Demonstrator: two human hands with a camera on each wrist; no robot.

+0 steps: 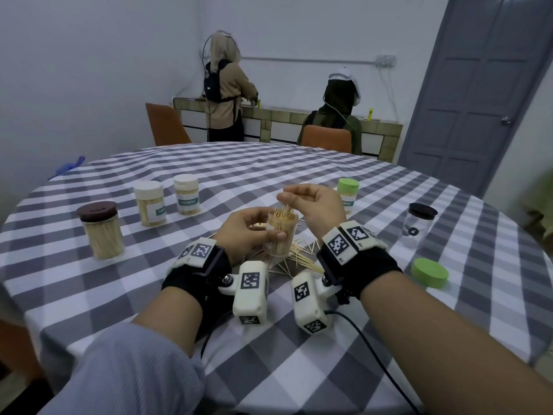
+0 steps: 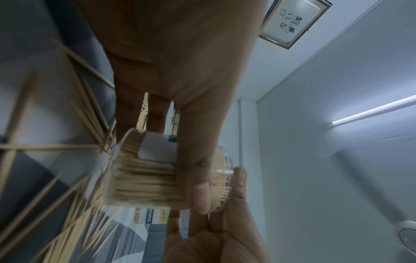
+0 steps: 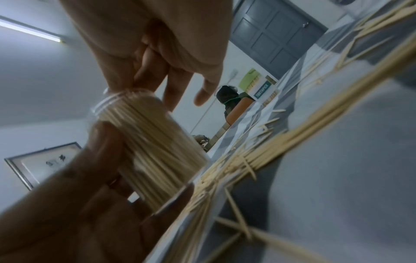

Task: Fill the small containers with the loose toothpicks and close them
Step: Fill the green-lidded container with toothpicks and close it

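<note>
Left hand (image 1: 244, 232) grips open container (image 1: 279, 232) packed with toothpicks (image 1: 282, 213).

pale walls (image 1: 89, 70), grey door (image 1: 478, 94), orange chairs (image 1: 166, 124).

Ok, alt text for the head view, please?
Left hand grips an open clear plastic container packed with toothpicks; right hand pinches at their tips. Loose toothpicks lie beneath on the grey checked tablecloth.
</note>
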